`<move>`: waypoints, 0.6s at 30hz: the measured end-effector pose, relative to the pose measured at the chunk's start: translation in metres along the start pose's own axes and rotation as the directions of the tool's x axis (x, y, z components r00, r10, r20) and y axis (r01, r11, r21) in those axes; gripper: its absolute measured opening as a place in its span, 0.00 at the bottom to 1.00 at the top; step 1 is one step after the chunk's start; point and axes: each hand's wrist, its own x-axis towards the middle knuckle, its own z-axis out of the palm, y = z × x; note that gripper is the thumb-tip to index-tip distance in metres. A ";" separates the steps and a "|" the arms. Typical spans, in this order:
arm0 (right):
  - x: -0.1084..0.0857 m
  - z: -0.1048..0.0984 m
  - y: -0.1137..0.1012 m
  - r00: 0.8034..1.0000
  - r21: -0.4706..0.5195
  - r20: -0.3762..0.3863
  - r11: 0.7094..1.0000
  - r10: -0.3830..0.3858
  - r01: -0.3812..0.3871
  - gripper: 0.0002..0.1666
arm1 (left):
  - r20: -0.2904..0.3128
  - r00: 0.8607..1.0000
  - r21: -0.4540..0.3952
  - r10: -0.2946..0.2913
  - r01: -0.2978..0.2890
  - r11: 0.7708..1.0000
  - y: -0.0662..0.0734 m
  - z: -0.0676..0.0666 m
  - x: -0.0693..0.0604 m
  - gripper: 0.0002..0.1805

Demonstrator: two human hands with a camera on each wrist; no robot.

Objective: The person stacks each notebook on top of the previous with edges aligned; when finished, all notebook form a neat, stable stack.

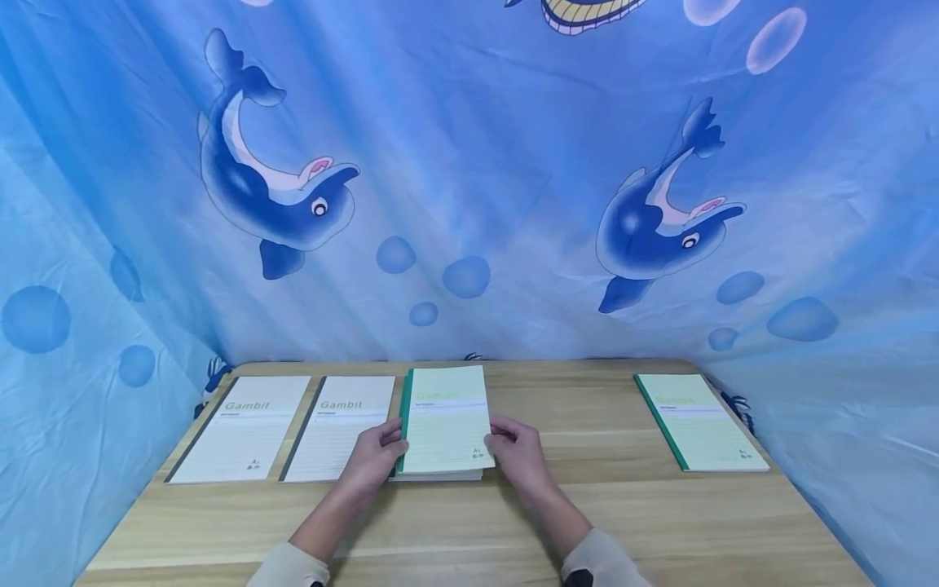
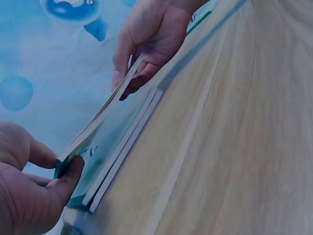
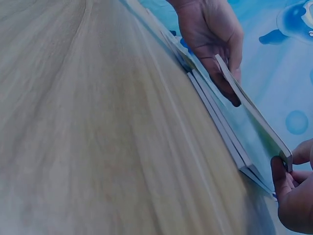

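Observation:
A pale green notebook with a green spine (image 1: 447,420) is held by both hands above a stack of notebooks (image 1: 438,476). My left hand (image 1: 372,459) pinches its left, spine edge; my right hand (image 1: 522,461) pinches its right edge. In the left wrist view the raised notebook (image 2: 100,115) is tilted over the stack (image 2: 128,142), with a gap between them, the left hand (image 2: 34,183) at one side and the right hand (image 2: 154,36) at the other. The right wrist view shows the held notebook (image 3: 254,113) above two visible stacked edges (image 3: 222,125).
Two white notebooks with dark spines, one at far left (image 1: 238,436) and one beside the stack (image 1: 341,424), lie on the wooden table (image 1: 440,546). Another green notebook (image 1: 700,424) lies at the right. A blue dolphin-print curtain (image 1: 469,196) hangs behind.

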 end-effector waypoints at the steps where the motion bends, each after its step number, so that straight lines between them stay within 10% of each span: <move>1: 0.001 0.002 0.001 1.000 0.003 0.000 1.000 0.002 -0.002 0.27 | -0.003 1.000 0.019 0.002 -0.002 1.000 -0.001 -0.001 0.001 0.31; 18: 0.006 0.015 0.012 1.000 -0.005 -0.017 1.000 0.006 -0.006 0.27 | -0.125 0.982 0.286 0.140 -0.100 0.953 -0.006 -0.007 0.003 0.27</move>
